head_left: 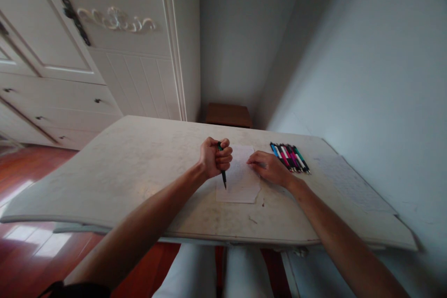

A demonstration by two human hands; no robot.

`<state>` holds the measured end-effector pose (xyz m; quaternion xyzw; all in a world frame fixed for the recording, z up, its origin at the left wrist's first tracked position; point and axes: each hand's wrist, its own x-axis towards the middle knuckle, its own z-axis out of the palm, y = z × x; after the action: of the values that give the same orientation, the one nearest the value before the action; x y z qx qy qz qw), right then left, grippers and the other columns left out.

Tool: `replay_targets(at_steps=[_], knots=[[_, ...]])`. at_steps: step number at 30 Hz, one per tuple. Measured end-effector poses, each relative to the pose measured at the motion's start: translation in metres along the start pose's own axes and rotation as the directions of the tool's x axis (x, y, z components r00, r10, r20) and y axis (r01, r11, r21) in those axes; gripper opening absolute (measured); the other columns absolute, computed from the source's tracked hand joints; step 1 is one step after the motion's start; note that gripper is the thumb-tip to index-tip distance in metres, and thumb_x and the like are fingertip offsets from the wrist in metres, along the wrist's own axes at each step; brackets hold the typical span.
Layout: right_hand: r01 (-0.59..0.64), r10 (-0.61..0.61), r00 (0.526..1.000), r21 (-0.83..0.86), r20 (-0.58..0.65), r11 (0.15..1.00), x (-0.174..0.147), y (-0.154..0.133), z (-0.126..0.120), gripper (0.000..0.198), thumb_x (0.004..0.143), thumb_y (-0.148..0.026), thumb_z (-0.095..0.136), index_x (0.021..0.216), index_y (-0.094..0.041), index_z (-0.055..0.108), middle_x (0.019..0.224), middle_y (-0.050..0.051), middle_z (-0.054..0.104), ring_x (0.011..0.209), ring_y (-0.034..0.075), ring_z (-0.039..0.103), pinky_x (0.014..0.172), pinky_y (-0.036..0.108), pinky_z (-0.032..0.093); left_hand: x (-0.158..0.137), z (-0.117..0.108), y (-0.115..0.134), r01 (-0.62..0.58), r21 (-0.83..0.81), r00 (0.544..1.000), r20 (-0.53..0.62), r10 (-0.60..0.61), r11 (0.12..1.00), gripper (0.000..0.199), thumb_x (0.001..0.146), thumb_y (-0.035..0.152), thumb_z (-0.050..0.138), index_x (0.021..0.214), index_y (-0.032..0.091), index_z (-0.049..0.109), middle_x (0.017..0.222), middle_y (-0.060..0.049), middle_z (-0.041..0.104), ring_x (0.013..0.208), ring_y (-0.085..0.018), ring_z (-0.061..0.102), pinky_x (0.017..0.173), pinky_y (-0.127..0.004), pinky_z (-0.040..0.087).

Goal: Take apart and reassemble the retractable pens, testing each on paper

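My left hand (216, 158) is closed in a fist around a dark pen (224, 178) with a bit of green near its top. The pen's tip points down over a sheet of white paper (237, 191), close to its left side; whether it touches cannot be told. My right hand (270, 167) rests at the sheet's right edge, its fingers loosely bent and lying toward the paper, with nothing visible in them. Just beyond that hand, a row of several pens (291, 157) in blue, white, pink, purple, black and green lies side by side.
The worn white table (139, 163) spreads out on both sides. Another written sheet (352, 181) lies at the right, along the wall (384, 79). A white cabinet (139, 79) stands at the left, and a brown wooden piece of furniture (228, 114) sits behind the table.
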<state>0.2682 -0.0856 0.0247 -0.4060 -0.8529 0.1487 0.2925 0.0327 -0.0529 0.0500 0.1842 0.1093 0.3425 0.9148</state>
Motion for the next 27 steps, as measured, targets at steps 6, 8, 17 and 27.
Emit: replay_targets(at_steps=[6,8,17,27], knots=[[-0.007,0.007,1.0,0.015,-0.004,1.0,0.0001,-0.0003,0.0001,0.014,0.087,-0.017,0.055,0.09,-0.019,0.069,0.089,0.007,0.069,0.084,0.019,0.066,0.079,0.034,0.053,0.0,0.0007,0.0004,0.012,0.007,1.0,0.005,-0.012,1.0,0.011,0.068,0.028,0.043,0.062,0.02,0.037,0.054,0.009,0.008,0.037,-0.007,0.006,0.028,-0.015,0.014],[-0.008,0.008,1.0,0.016,-0.005,1.0,0.0003,-0.0005,0.0002,0.015,0.087,-0.017,0.056,0.089,-0.019,0.07,0.089,0.007,0.07,0.084,0.019,0.066,0.08,0.034,0.053,-0.0001,0.0014,0.0004,0.016,0.027,1.0,0.0,-0.016,1.0,0.009,0.067,0.026,0.043,0.062,0.02,0.038,0.053,0.009,0.008,0.037,-0.007,0.006,0.028,-0.015,0.015],[-0.002,0.002,1.0,0.011,-0.007,1.0,0.0002,-0.0001,-0.0002,0.015,0.086,-0.015,0.056,0.088,-0.019,0.07,0.089,0.007,0.069,0.084,0.019,0.066,0.08,0.034,0.054,0.0003,0.0012,0.0008,0.008,0.047,1.0,-0.007,-0.007,0.999,0.011,0.068,0.026,0.042,0.061,0.02,0.036,0.053,0.009,0.009,0.037,-0.007,0.006,0.029,-0.015,0.014],[-0.001,0.001,1.0,0.007,-0.01,1.0,-0.0002,0.0011,0.0005,0.014,0.087,-0.018,0.056,0.089,-0.019,0.07,0.088,0.007,0.07,0.082,0.019,0.066,0.078,0.034,0.054,-0.0003,0.0013,-0.0002,0.031,0.036,0.999,0.018,-0.032,0.999,0.008,0.068,0.023,0.043,0.062,0.02,0.038,0.053,0.008,0.009,0.036,-0.008,0.009,0.03,-0.015,0.013]])
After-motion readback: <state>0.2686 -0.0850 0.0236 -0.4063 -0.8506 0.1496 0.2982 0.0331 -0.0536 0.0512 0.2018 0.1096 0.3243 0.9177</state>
